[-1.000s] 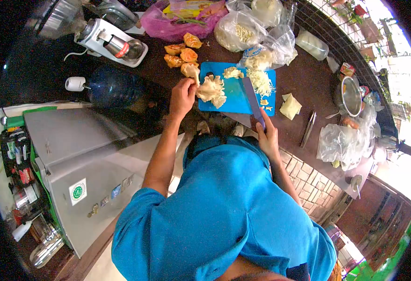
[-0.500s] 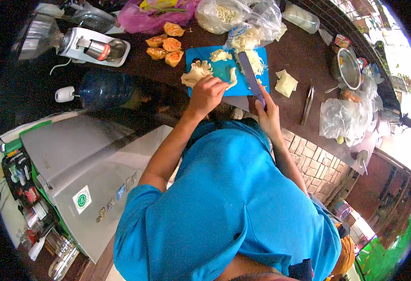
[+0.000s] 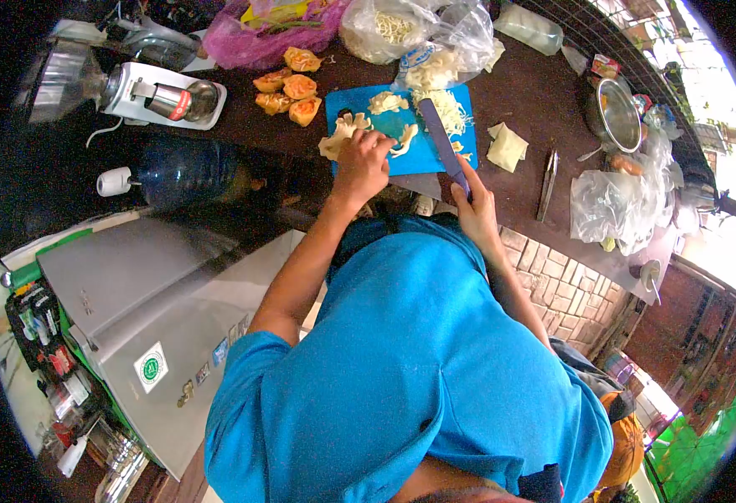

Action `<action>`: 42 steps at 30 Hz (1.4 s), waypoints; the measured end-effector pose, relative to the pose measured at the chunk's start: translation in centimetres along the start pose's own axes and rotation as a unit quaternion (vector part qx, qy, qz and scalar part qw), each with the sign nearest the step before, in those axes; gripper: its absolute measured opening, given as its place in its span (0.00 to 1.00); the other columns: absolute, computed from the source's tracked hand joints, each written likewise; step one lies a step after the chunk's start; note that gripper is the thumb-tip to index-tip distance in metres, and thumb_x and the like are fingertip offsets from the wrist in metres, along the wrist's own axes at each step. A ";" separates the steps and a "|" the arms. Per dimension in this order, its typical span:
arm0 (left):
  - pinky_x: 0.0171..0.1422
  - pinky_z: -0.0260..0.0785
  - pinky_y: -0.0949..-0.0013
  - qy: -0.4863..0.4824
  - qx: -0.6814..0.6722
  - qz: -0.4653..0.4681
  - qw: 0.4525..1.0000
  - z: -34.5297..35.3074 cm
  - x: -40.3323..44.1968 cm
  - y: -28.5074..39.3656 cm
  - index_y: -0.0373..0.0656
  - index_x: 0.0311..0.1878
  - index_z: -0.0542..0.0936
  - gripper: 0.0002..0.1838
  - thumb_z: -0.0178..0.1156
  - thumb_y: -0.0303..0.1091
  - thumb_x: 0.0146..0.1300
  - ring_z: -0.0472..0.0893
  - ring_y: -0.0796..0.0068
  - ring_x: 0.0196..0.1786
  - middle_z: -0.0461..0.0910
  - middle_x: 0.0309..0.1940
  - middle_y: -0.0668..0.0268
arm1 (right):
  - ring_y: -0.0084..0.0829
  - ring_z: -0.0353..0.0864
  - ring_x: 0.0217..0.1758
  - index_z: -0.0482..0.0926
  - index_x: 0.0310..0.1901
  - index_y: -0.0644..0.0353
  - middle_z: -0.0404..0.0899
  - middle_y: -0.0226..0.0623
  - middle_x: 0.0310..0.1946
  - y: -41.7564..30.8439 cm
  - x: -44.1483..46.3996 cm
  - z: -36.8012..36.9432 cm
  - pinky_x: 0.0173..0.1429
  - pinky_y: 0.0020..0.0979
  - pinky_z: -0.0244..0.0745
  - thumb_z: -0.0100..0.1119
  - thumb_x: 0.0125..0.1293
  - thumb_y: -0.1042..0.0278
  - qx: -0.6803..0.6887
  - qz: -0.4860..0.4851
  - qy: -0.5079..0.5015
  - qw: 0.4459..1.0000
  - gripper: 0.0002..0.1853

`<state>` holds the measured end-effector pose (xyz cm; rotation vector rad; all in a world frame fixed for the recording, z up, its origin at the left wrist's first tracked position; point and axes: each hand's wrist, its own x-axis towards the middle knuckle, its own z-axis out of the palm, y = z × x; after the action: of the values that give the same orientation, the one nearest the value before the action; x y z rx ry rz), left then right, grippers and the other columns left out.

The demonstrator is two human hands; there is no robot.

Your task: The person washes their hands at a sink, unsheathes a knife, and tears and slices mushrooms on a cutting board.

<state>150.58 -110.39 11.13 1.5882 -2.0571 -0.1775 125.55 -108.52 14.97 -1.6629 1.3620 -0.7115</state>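
Observation:
A blue cutting board (image 3: 432,163) lies at the table's front edge. My left hand (image 3: 363,169) is over its left side, fingers bent and slightly apart, against a pale frilled piece that looks like oyster mushroom (image 3: 334,144); the fingertips are partly hidden. A curved pale strip (image 3: 405,140) lies just right of these fingers. My right hand (image 3: 476,210) is closed round the handle of a purple knife (image 3: 441,136), its blade slanting across the board's right side. Thin pale shreds (image 3: 447,111) lie beside the blade, and a small pale heap (image 3: 386,102) sits at the board's back.
Several orange-filled pastry cups (image 3: 300,86) stand left of the board. Clear plastic bags (image 3: 397,29) lie behind it. To the right are a folded pale wrapper (image 3: 507,147), tongs (image 3: 547,186) and a metal bowl (image 3: 617,113). A white appliance (image 3: 167,96) stands at the left.
My left hand has shifted left, away from the curved strip, and its fingers have loosened. The right hand still holds the knife, tilted slightly more. The whole view has shifted a little.

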 end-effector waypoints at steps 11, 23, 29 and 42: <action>0.56 0.69 0.55 -0.028 -0.010 -0.018 0.999 0.0 0.0 0.6 0.46 0.41 0.85 0.11 0.69 0.36 0.54 0.74 0.61 0.52 0.80 0.43 0.67 | 0.37 0.85 0.51 0.67 0.72 0.53 0.82 0.57 0.50 0.2 -0.5 -0.3 0.57 0.37 0.74 0.53 0.71 0.72 -0.016 0.008 -0.023 1.000 0.27; 0.44 0.78 0.63 -0.052 -0.286 -0.154 0.944 0.5 0.0 1.3 0.38 0.41 0.87 0.07 0.64 0.28 0.62 0.88 0.62 0.36 0.87 0.33 0.56 | 0.32 0.78 0.28 0.68 0.71 0.50 0.80 0.54 0.30 -1.4 -0.8 -1.3 0.41 0.36 0.74 0.53 0.72 0.70 -0.031 0.001 -0.039 0.999 0.26; 0.45 0.77 0.70 -0.066 -0.402 -0.249 0.879 1.2 0.5 2.1 0.36 0.43 0.87 0.09 0.66 0.30 0.61 0.87 0.75 0.38 0.89 0.36 0.61 | 0.41 0.84 0.35 0.67 0.72 0.52 0.82 0.57 0.36 -1.3 -0.8 -0.8 0.45 0.38 0.76 0.53 0.72 0.71 -0.021 0.023 -0.054 0.998 0.27; 0.35 0.67 0.78 -0.036 -0.629 -0.491 0.601 0.6 2.3 5.5 0.46 0.41 0.87 0.07 0.70 0.34 0.60 0.78 0.85 0.34 0.86 0.35 0.73 | 0.52 0.82 0.34 0.66 0.72 0.47 0.80 0.49 0.35 -1.4 -1.0 0.3 0.38 0.48 0.78 0.54 0.67 0.75 -0.106 -0.103 -0.004 0.989 0.31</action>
<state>145.13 -110.98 13.59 1.3683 -0.3364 -1.6433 126.24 -107.43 16.14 -1.9962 1.3083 -0.6945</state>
